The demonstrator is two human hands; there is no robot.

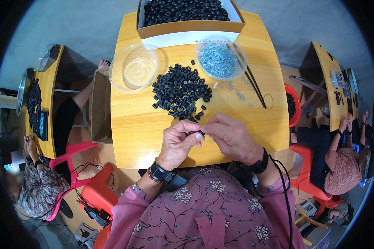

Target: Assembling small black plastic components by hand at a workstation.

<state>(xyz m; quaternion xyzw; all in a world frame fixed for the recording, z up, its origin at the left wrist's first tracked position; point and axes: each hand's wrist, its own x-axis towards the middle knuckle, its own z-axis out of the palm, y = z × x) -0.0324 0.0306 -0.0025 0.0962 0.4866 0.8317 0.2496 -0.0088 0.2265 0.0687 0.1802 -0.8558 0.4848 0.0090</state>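
Note:
My left hand (176, 139) pinches a small black cylindrical part (201, 133) between thumb and fingers, just over the near half of the wooden table (133, 133). Right beside it, my right hand (232, 139) has thumb and fingertips pressed together at the end of that part. Whether these fingers hold something tiny as well is hidden. Just beyond both hands lies a loose pile of black cylindrical parts (180, 89), some showing a hole in the end. A see-through round tub of tiny silvery-blue pieces (220, 60) stands farther off to the right.
Another see-through tub (134, 68) stands at left. A cardboard box (191, 29) of black rounded parts sits at the far edge. Dark chopsticks (253, 85) lie by scattered tiny pieces (240, 95). A red basin (293, 106) is at right. Other people sit at tables on both sides.

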